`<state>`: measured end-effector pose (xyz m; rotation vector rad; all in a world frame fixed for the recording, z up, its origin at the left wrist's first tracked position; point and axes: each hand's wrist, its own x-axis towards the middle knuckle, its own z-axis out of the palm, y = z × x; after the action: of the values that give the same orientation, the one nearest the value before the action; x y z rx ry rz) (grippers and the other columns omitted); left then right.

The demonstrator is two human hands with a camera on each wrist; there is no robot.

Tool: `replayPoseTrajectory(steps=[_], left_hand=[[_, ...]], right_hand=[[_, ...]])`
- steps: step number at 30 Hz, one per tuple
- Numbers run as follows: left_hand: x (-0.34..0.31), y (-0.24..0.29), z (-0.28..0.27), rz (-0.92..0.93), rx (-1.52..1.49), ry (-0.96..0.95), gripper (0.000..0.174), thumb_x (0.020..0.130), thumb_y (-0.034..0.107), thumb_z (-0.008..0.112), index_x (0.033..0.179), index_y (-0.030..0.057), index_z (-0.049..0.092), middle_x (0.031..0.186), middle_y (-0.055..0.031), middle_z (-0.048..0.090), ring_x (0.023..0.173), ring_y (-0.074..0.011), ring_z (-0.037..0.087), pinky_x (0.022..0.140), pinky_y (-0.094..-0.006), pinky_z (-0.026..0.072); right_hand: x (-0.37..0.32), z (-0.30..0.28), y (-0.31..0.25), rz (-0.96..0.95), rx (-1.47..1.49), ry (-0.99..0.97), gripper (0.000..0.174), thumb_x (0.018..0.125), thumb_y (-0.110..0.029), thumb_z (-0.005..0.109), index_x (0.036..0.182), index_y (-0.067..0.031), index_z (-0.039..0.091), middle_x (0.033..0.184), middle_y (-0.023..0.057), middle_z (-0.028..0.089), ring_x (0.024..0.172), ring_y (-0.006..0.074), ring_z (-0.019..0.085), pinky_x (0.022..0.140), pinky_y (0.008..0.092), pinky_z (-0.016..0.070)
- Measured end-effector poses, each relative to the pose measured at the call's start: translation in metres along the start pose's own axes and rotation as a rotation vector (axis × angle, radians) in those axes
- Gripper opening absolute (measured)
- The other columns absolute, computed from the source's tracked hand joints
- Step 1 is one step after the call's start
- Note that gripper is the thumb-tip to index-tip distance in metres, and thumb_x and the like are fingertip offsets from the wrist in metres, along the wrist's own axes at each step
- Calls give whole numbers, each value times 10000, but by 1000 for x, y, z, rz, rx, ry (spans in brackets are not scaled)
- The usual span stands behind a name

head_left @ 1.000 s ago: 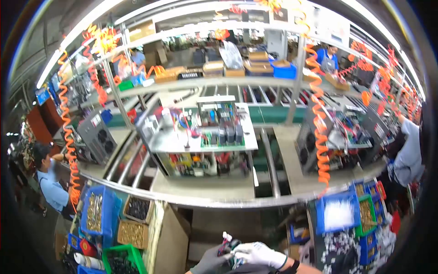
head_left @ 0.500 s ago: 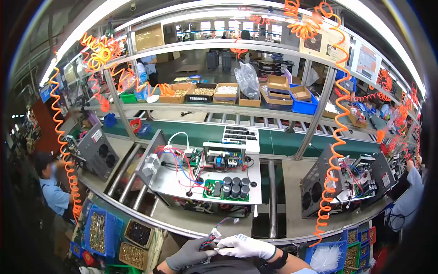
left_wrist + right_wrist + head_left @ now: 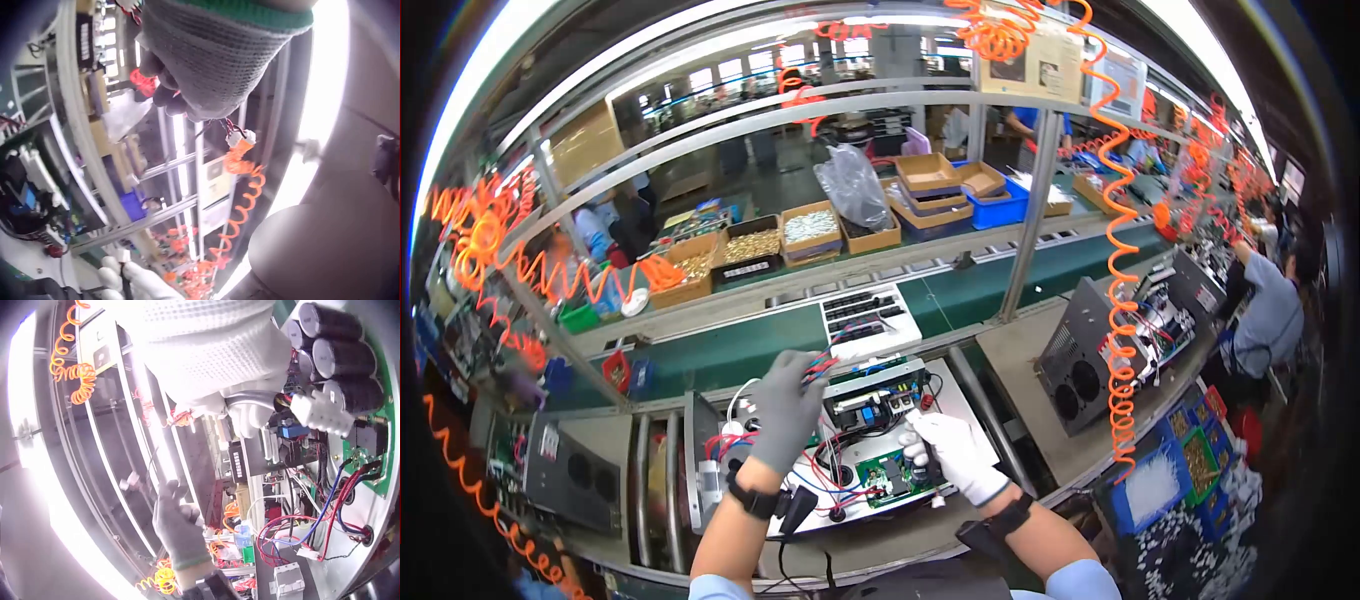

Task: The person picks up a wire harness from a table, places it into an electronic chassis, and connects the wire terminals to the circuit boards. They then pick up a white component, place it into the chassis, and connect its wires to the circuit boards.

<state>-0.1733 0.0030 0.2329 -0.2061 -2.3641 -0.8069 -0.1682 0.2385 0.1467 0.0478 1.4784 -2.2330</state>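
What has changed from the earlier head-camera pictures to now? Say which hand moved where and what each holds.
Both hands rose from near the body and reached forward over the open unit. They parted: the left hand lifts the coloured wires, the right hand holds a white connector by the capacitors. Unchanged: the left hand's grip on the wires.

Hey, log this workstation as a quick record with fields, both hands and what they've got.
Setting: assembly line, open unit with green board in front
Left hand: grey glove, raised, fingers pinch a wire harness with red and blue wires
Right hand: white glove, fingers hold a white connector beside the capacitors
Nearby: orange coiled hose to the right
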Motion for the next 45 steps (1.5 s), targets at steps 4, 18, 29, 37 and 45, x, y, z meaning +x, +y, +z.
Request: replayPoseTrajectory(steps=[4, 18, 29, 37, 45], left_hand=[[17, -18, 66, -51, 167, -310, 345, 820, 312, 678, 1111, 129, 649, 1021, -120, 615, 867, -334, 644, 731, -411, 520], [21, -25, 90, 175, 467, -617, 526, 697, 238, 733, 1178, 153, 539, 972, -117, 607, 798, -346, 640, 669, -456, 528], [11, -42, 101, 184, 414, -500, 489, 690, 246, 744, 1113, 106, 543, 979, -102, 626, 796, -325, 647, 646, -431, 522], [13, -42, 101, 177, 415, -508, 511, 705, 259, 743, 1146, 100, 541, 981, -106, 632, 811, -330, 649, 659, -431, 520], [12, -45, 104, 171, 392, -498, 518, 689, 261, 753, 1141, 101, 558, 980, -109, 636, 797, -335, 653, 664, -437, 521]], right_hand=[[51, 8, 33, -4, 126, 97, 282, 941, -294, 603, 977, -14, 612, 892, 96, 692, 683, 130, 652, 557, 228, 510], [88, 5, 47, 33, -112, 65, 216, 935, -191, 576, 934, 16, 639, 852, 111, 686, 694, 148, 654, 613, 263, 531], [79, 17, 40, -17, -96, 176, 250, 948, -220, 536, 941, 15, 621, 858, 98, 684, 739, 159, 666, 625, 276, 520], [79, 15, 35, -41, -193, 87, 223, 949, -181, 520, 958, 15, 625, 877, 106, 677, 748, 158, 656, 642, 271, 521], [84, 18, 38, -22, -200, 119, 250, 960, -216, 521, 986, 12, 620, 855, 82, 661, 742, 150, 652, 624, 267, 535]])
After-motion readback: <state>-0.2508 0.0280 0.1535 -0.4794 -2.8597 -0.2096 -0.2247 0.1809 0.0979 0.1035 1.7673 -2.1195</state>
